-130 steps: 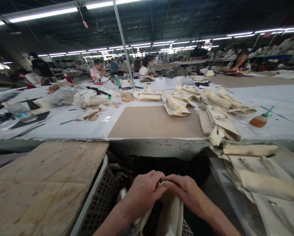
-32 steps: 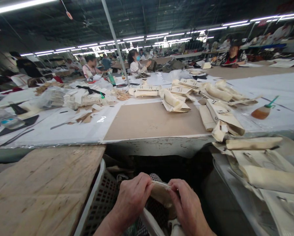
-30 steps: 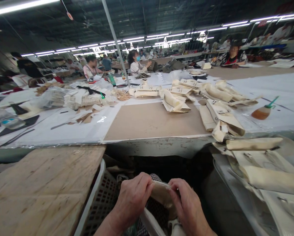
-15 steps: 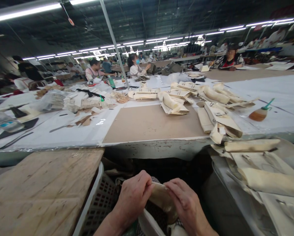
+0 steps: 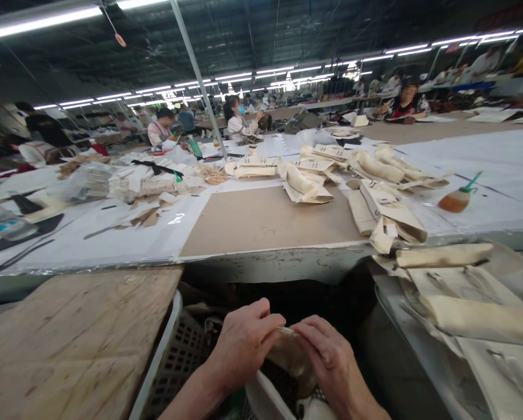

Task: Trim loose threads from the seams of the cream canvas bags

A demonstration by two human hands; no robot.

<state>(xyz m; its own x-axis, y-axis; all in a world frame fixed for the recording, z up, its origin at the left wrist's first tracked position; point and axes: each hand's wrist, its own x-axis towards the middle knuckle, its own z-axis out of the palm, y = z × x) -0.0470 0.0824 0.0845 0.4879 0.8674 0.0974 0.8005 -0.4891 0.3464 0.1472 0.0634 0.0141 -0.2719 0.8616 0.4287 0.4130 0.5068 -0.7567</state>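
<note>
Compared with the frame half a second earlier, the left hand (image 5: 248,338) has moved right along the rim of the cream piece (image 5: 293,354), so that its fingertips now sit just beside those of the right hand (image 5: 327,353). Both hands pinch the rim between thumb and fingers. We locate the cream piece low at the near centre, in front of the worktop (image 5: 130,245); its lower part is partly hidden, and we believe, without certainty, that it is a bag-like shell.

The worktop has a white covering, with a tan sheet (image 5: 265,219) laid at its near edge. Beyond it we see a large, dim hall with rows of ceiling tubes (image 5: 42,23) and a slanting pole (image 5: 195,76).

We count the following:
- One wooden board (image 5: 69,338), near left.
- One perforated basket (image 5: 174,350), between the board and the left hand.
- One bottle of amber liquid (image 5: 456,200) with a green spout, right, lying tilted.
- One clear plastic bottle (image 5: 7,221), far left.
- At least four cream parts (image 5: 305,184) on the worktop, overlapping; further flat cream parts (image 5: 476,315) lie stacked near right.
- Three seated co-workers (image 5: 239,119) along the far side.
</note>
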